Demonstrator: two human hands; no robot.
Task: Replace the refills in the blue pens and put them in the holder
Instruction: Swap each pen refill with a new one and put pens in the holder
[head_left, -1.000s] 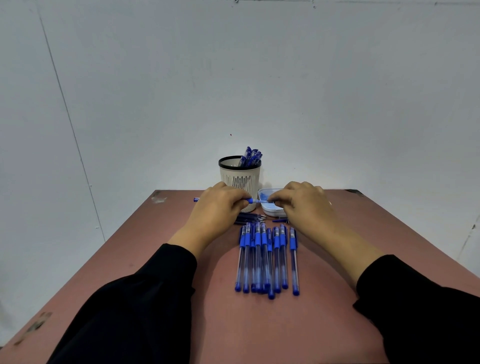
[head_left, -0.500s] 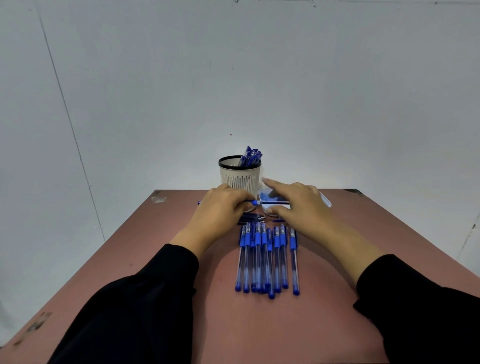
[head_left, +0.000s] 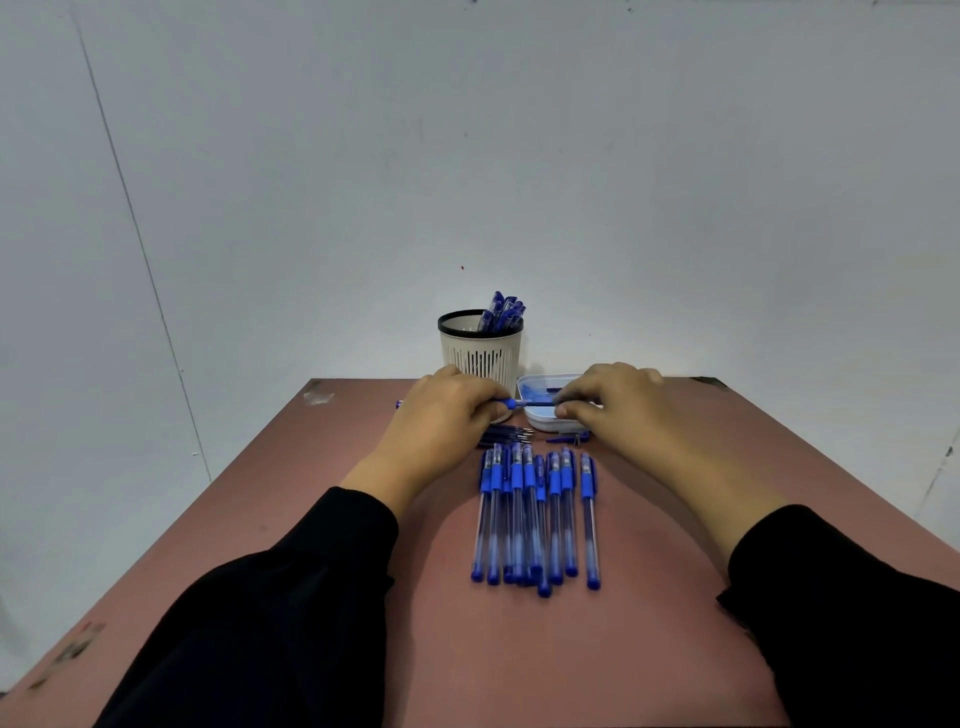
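Holder (head_left: 480, 353) with blue pens (head_left: 501, 310), hands (head_left: 447, 410) (head_left: 618, 405) pinching one pen (head_left: 530, 402) over tray (head_left: 540, 422)

The person is wearing a black long-sleeved top, and both sleeves (head_left: 291, 613) are reaching down to the wrists (the cloth is looking plain, with no print or buttons showing). The left hand (head_left: 441, 415) and right hand (head_left: 618, 410) are showing bare, wearing no gloves, rings or watch
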